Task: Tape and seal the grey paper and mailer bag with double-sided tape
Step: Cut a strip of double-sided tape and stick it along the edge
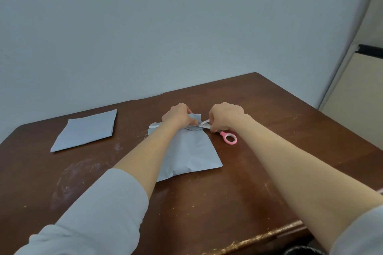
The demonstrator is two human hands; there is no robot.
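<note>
Seemingly midway: left hand (178,117) gripping folded top of grey plastic mailer bag (190,151), right hand (224,118) pinching white tape strip (204,123); flat grey paper sheet (85,130) near left edge of brown wooden counter (248,172), apparently not yet taped.

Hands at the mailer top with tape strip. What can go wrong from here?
1. Tape strip pinched by the right hand looks twisted; it may stick to itself.
2. Mailer bag top is bunched under the left hand; seal may crease.
3. Scissors lie beside the right hand; may snag.
</note>
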